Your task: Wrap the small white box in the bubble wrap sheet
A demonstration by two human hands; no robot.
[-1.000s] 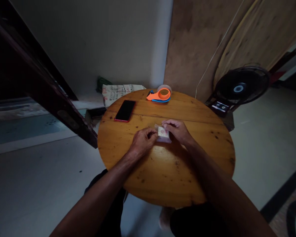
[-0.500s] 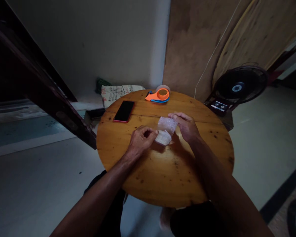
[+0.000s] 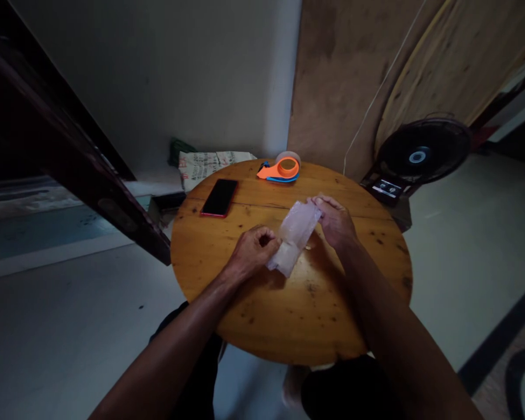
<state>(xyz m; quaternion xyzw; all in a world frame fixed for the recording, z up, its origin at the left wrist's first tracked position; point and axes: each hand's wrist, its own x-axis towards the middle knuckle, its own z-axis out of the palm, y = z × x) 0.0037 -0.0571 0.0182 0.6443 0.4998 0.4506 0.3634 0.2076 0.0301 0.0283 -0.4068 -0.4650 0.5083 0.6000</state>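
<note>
A strip of bubble wrap [image 3: 298, 226] stretches between my two hands above the middle of the round wooden table [image 3: 262, 326]. My right hand [image 3: 335, 223] pinches its far right corner. Closed on the near left side of the strip is my left hand [image 3: 254, 249], thumb against fingers. At the near end a small whitish bundle [image 3: 285, 256] shows through or under the plastic; what it is I cannot make out.
Beyond the hands lie an orange and blue tape dispenser [image 3: 282, 169] and a phone [image 3: 219, 198] with a red edge. A fan [image 3: 417, 156] stands to the right of the table. Behind the table is a printed sack [image 3: 210, 166] by the wall.
The bubble wrap, folded over half a second ago, is now drawn out into a longer, flatter strip. My right hand has moved slightly up and right; the left has barely moved.
</note>
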